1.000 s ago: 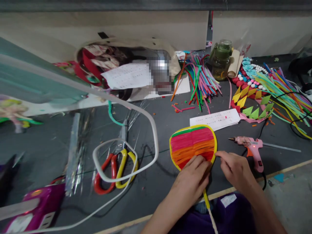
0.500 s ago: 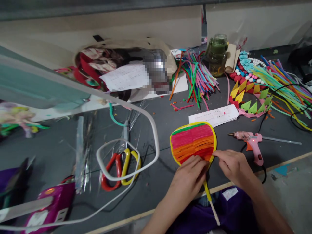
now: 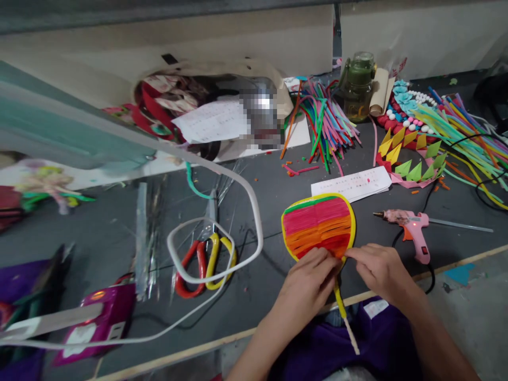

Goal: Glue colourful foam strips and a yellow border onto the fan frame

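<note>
1. Since a second ago, my right hand [image 3: 381, 269] has slid down the rim [image 3: 353, 228] of the fan [image 3: 320, 222] toward the handle [image 3: 340, 302].
2. I cannot tell whether it pinches or just touches.
3. My left hand [image 3: 311, 280] grasps the fan's base.
4. The fan is over the desk [image 3: 257, 296], left of the glue gun [image 3: 418, 234].

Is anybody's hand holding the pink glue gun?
No, the pink glue gun lies on the table, while the left hand and right hand are at the striped fan.
</note>
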{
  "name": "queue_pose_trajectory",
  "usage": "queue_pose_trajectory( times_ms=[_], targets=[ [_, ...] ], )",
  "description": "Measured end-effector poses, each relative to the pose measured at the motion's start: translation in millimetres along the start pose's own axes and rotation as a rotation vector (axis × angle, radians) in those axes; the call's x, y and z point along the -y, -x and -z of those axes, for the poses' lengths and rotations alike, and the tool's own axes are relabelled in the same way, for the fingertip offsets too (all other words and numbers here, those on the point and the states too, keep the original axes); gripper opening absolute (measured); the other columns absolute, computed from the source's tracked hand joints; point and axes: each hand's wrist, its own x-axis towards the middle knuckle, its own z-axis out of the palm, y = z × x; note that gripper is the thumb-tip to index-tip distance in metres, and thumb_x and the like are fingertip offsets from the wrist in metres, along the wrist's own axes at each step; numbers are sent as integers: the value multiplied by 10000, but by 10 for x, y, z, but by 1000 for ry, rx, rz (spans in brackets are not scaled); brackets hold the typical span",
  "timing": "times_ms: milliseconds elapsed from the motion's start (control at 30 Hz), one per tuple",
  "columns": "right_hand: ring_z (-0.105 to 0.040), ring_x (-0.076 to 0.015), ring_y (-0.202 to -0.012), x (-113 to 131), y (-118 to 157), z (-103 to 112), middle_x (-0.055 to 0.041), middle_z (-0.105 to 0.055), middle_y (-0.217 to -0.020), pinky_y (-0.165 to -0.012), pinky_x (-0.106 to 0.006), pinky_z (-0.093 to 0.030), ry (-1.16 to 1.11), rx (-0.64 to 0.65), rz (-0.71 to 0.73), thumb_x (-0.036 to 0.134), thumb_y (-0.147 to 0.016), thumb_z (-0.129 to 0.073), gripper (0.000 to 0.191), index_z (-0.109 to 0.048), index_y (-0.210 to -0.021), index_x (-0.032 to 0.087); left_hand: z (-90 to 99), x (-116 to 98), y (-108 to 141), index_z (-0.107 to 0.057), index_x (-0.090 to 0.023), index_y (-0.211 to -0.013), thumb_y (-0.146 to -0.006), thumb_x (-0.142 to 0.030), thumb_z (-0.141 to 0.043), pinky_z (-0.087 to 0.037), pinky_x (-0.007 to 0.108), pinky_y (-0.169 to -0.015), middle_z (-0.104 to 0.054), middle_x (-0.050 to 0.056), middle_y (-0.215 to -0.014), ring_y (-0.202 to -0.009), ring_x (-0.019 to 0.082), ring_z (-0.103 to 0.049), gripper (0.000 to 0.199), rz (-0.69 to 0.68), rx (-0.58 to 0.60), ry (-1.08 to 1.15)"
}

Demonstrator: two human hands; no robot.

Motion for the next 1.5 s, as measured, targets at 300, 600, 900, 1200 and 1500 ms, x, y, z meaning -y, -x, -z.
queue_pose_trajectory(
  times_ms=[300,600,900,1200,1500],
  targets=[
    [-666,-194,-835,-22,32,-21,-56,-737,-857,-737,-280,-464,-2,-21,49,49,-897,-452,362,-691,-1127,194,-12,-4,80,-655,-194,-1020,-954,-143,-489,-497,281,-794,-648,54,-922,-879,185,-603,186,-9,-16,3],
    [-663,-178,-789,22,33,-49,-27,-751,-854,-695,-271,-459,25,29,52,57,-871,-473,378,-706,-1118,224,-18,23,75,-688,-196,-1023,-963,-169,-493,-475,262,-761,-623,52,-902,-866,174,-584,206,-15,-24,51],
    [-680,-179,-821,-17,28,-63,-23,-769,-900,-745,-275,-471,19,47,34,85,-891,-478,343,-717,-1088,233,-21,69,84,-675,-178,-999,-985,-170,-467,-455,263,-768,-616,60,-929,-880,174,-567,209,-64,-42,62],
    [-693,-167,-842,-6,41,-59,-25,-782,-932,-766,-259,-483,33,56,47,69,-889,-488,370,-724,-1111,246,3,89,51,-652,-180,-977,-994,-156,-413,-457,273,-758,-618,59,-912,-858,172,-562,241,-88,-5,47],
    [-687,-174,-826,-1,37,-64,-11,-781,-936,-743,-270,-470,46,54,45,56,-876,-498,364,-727,-1076,256,-16,85,17,-641,-178,-930,-968,-99,-382,-457,261,-763,-613,62,-920,-864,171,-561,273,-69,28,43]
  ],
)
